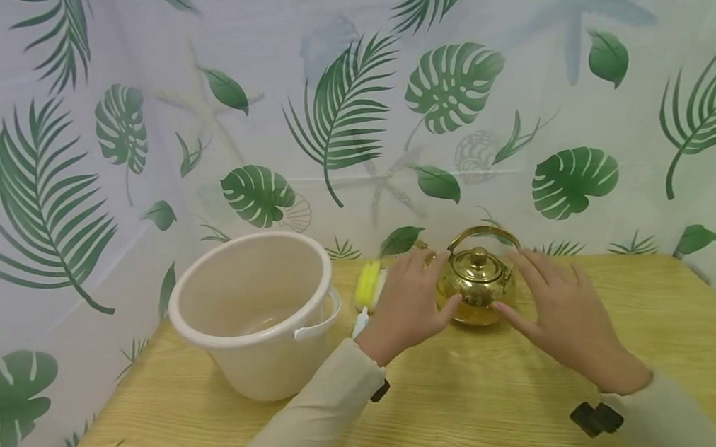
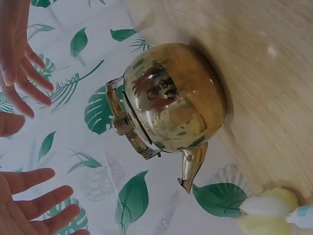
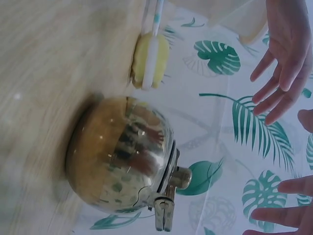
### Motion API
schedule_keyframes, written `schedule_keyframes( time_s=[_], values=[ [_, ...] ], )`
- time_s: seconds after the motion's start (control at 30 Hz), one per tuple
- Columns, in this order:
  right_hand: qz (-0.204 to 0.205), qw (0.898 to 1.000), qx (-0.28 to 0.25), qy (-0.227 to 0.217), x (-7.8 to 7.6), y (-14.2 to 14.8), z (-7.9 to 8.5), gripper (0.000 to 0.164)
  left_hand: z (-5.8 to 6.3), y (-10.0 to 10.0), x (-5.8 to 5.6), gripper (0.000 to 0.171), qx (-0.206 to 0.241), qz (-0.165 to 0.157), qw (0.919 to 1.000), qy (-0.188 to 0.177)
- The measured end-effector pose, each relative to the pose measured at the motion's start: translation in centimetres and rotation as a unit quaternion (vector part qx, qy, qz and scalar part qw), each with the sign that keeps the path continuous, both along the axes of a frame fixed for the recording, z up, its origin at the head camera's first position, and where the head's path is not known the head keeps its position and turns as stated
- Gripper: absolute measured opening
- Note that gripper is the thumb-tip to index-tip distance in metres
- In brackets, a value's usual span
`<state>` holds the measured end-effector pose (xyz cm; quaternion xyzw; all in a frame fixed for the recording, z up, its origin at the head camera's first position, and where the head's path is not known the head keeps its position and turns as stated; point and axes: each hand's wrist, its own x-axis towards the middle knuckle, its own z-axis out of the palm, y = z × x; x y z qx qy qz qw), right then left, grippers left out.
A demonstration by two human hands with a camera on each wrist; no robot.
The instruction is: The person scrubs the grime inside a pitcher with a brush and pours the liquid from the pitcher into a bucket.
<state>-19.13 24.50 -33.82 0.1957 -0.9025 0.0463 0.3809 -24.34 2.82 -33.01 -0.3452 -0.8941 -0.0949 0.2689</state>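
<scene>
A shiny gold teapot (image 1: 477, 291) with a domed lid and an arched handle (image 1: 483, 229) stands upright on the wooden table. In the head view my left hand (image 1: 409, 308) is at its left side, fingers spread and overlapping the spout. Opposite it, my right hand (image 1: 564, 315) hovers at the right side with straight, parted fingers. Both wrist views show a gap between the hands and the teapot (image 2: 171, 98). Neither hand holds anything. The left hand (image 2: 36, 208) and right hand (image 3: 288, 210) both appear with fingers extended.
Left of the hands stands a cream bucket (image 1: 262, 370) with its white handle (image 1: 321, 326) hanging down. Between bucket and teapot lies a yellow-headed scrubbing brush (image 1: 368, 284), partly behind my left hand. A leaf-patterned curtain (image 1: 356, 202) borders the wooden table (image 1: 464, 413) behind.
</scene>
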Motion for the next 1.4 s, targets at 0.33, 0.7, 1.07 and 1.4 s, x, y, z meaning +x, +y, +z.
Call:
schedule_keyframes(
  time_s=[0.33,0.7,1.07,1.4],
  values=[
    [-0.029,0.999,-0.022,0.022,-2.4,0.6,-0.1,0.074,0.3,1.5,-2.5,0.05,-0.027,0.028,0.9991,0.017],
    [-0.092,0.993,-0.067,-0.006,-4.1,1.4,-1.2,0.052,-0.5,2.7,-5.4,0.05,-0.031,0.04,0.9975,-0.049],
    [-0.149,0.981,-0.09,-0.086,-5.5,2.4,-3.3,0.051,-2.3,4.1,-7.7,0.051,-0.024,0.032,0.9922,-0.118],
    [-0.171,0.966,-0.093,-0.173,-6.5,2.4,-4.3,0.056,-3.3,5.0,-9.0,0.049,-0.038,0.04,0.989,-0.138]
  ],
)
